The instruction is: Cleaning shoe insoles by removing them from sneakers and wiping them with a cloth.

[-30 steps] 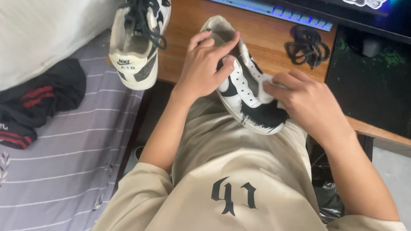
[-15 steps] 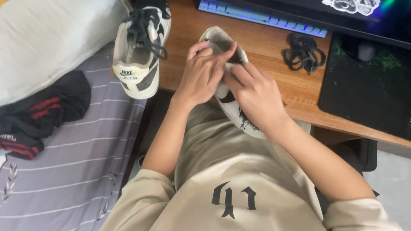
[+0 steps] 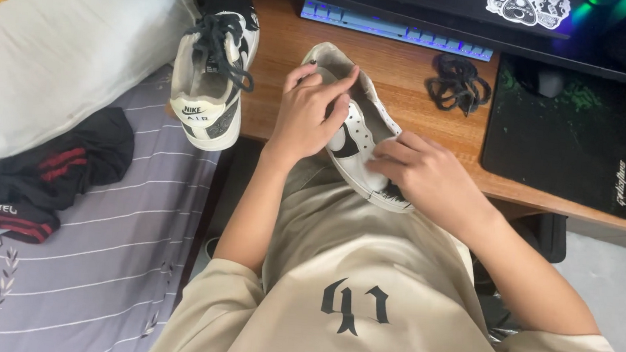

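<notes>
The right hand (image 3: 432, 182) has slid back down the white-and-black sneaker (image 3: 357, 131): half a second ago it lay up against the left hand near the shoe's collar, and now it rests lower, toward the toe end, fingers flat and pressed on the side panel. The left hand (image 3: 306, 116) has stayed at the collar, its grip closed around the upper edge with fingertips curled over the rim. The sneaker itself is held between both hands, tilted, above the near edge of the wooden surface (image 3: 410, 79) and the person's lap; it has no lace in it.

A second sneaker (image 3: 213, 79), laced in black, lies on its side at the left end of the surface, heel toward the camera, with a small printed label on its heel tab. A loose black lace (image 3: 458, 83) lies in a tangle on the surface, well apart from the held shoe. Right of it lies a black mouse pad (image 3: 560, 151), rectangular, with a small pale mark near its right edge. A keyboard (image 3: 395, 27) glowing pale blue runs along the back. On the striped grey bed (image 3: 98, 256) to the left lie a black garment with red stripes (image 3: 42, 169) and a pale pillow (image 3: 62, 52).
</notes>
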